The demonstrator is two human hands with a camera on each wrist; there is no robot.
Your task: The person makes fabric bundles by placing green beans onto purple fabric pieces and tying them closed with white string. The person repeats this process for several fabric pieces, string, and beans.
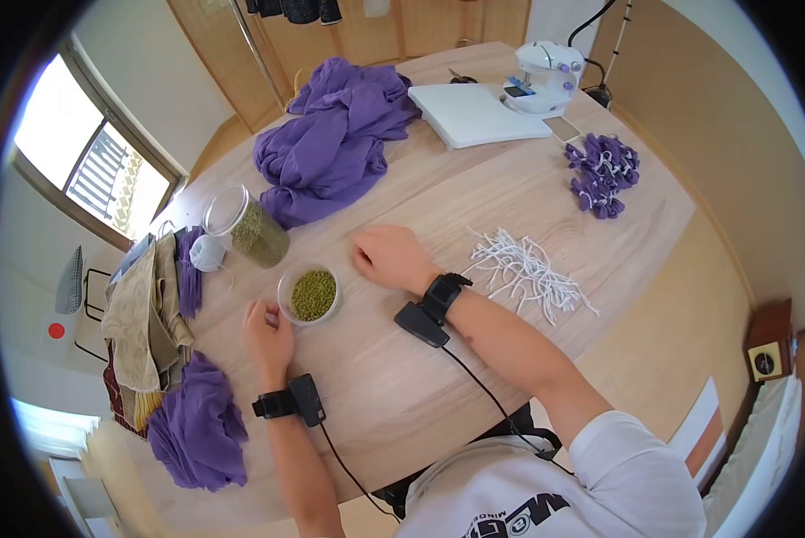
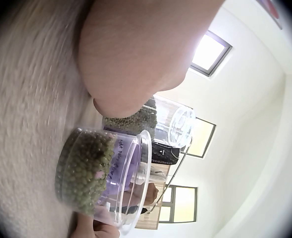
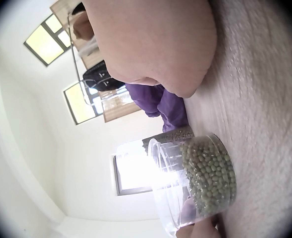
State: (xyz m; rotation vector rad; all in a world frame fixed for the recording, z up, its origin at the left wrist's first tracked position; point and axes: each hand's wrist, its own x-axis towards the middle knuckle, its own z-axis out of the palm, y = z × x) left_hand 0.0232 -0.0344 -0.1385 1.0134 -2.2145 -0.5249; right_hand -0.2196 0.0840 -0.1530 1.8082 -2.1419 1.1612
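Note:
A clear plastic cup (image 1: 336,308) of green beans (image 1: 313,294) stands upright on the table between the two hands. My left hand (image 1: 269,336) rests on the wood at the cup's left, fingers loosely curled and holding nothing. On the other side, my right hand (image 1: 395,256) lies on the tabletop, apart from the cup, also loosely curled around nothing. Behind the cup is a taller clear jar (image 1: 226,210), partly filled with small greenish grains. In the right wrist view, the beans (image 3: 209,171) fill the cup's lower part; some handwriting shows through it in the left wrist view.
Purple cloth (image 1: 339,134) is heaped at the back, with another purple piece (image 1: 200,426) at the left edge near folded beige fabric (image 1: 138,314). White cords (image 1: 532,273) lie right. Beyond are purple scrunchie-like bundles (image 1: 604,175) and a white sewing machine (image 1: 546,76). White yarn (image 1: 207,254) sits beside the jar.

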